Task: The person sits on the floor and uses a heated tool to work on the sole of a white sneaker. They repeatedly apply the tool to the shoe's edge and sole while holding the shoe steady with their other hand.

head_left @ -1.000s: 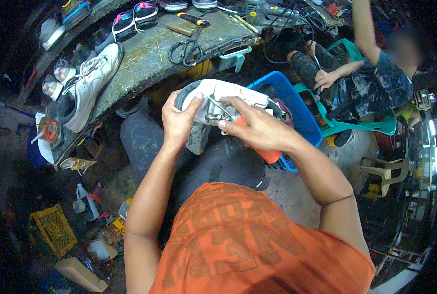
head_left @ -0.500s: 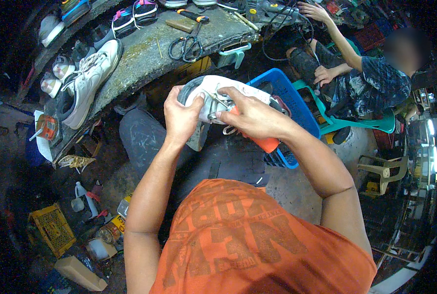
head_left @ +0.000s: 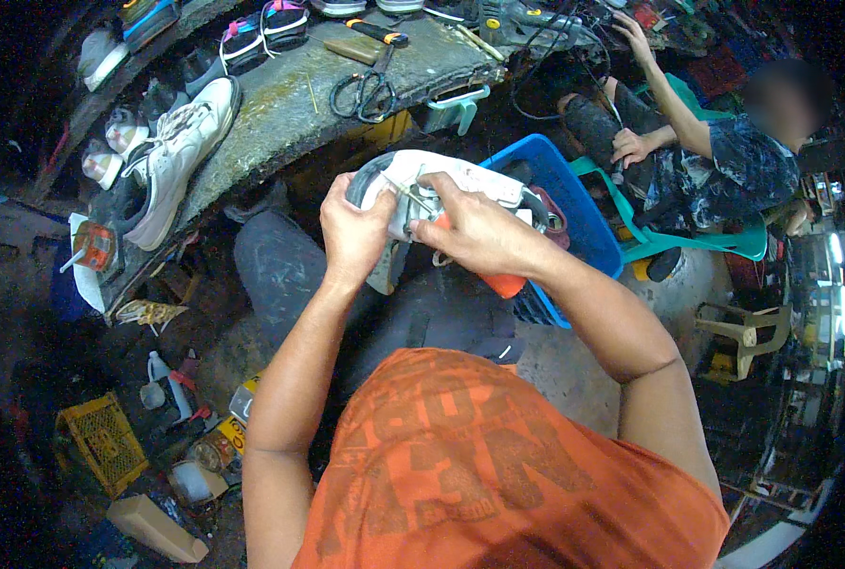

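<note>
While L hand has its grip on the L end of a white shoe above the lap, R hand's grip is closed on an orange-handled tool held agst. it. Blue basket nr R forearm; scissors on bench.

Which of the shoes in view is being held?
The white shoe gripped by the left hand, under the right hand; other shoes along the bench lie clear of both.

We have brought our right hand and its orange-handled tool nearer our left hand; a co-worker's hand has come down near the workbench's right end.
</note>
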### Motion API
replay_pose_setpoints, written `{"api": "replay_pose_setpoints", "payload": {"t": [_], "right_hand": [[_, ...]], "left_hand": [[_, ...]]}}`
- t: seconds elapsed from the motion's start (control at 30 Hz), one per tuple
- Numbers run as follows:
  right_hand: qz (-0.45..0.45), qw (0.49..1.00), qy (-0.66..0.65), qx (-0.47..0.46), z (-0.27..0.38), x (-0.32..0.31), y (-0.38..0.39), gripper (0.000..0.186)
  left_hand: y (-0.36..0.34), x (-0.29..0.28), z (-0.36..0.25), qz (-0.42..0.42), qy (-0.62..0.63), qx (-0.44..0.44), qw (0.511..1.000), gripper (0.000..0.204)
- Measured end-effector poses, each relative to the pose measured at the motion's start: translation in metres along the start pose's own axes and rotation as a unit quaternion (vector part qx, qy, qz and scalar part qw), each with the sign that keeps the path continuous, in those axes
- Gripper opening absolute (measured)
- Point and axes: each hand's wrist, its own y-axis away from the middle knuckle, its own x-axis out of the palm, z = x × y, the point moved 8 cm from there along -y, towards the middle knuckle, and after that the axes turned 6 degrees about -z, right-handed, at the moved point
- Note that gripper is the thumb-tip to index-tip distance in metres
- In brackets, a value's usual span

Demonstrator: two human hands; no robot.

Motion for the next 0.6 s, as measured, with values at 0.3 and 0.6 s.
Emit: {"api": "replay_pose_setpoints", "payload": {"t": [0.3,0.6], "right_hand": [[0.0,0.998,0.044,-0.033,0.0003,0.0001,-0.0047,0.058],[0.028,0.995,0.066,-0.068,0.0059,0.0016,-0.0067,0.063]], "left_hand": [[-0.0049,0.0041,0.0016,0.054,0.01,-0.004,0.998,0.044],[-0.0043,0.0025,-0.0014,0.076,-0.018,0.031,0.996,0.048]]}}
